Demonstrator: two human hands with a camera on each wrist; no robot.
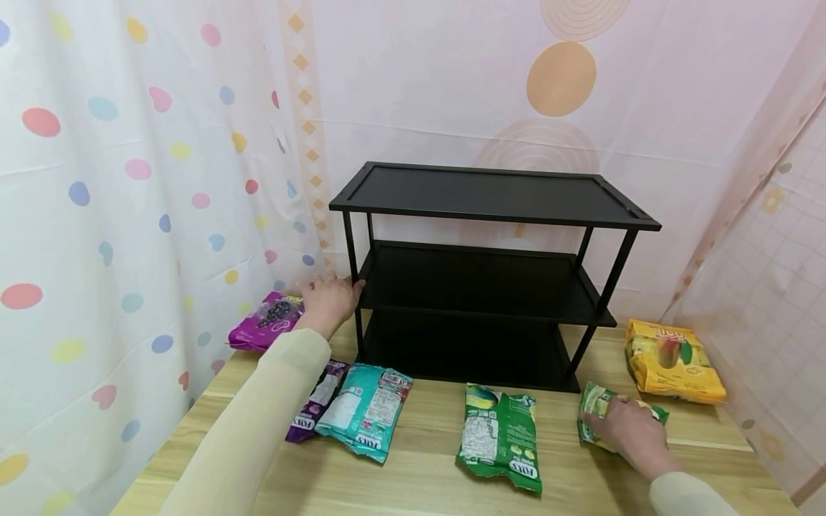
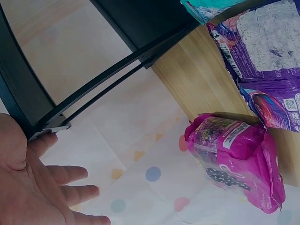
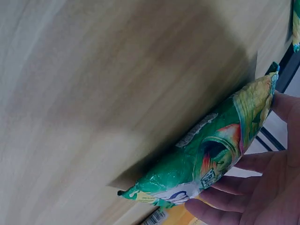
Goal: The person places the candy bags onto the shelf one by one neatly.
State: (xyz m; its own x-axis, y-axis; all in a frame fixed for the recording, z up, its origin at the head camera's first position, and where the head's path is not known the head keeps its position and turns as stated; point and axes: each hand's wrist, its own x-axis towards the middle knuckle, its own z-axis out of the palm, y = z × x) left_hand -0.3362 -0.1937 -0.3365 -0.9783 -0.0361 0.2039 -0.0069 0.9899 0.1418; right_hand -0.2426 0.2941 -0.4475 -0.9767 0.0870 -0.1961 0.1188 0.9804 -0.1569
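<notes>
Grips in the right hand (image 1: 629, 430) a glossy green bag (image 3: 208, 150) — fruit-printed, yellow toward one end — at the rack's (image 1: 477, 283) right front corner; touches its left side with the spread left hand (image 1: 328, 301).

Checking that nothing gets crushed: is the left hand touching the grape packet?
Apart. The left wrist view shows it: a clear strip of dotted curtain lies between the spread fingers of the left hand and the grape packet.

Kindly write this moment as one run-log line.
left hand: touches black three-tier rectangular shelf | right hand: holds green printed plastic bag | yellow mango-printed bag: on wood-grain table
</notes>
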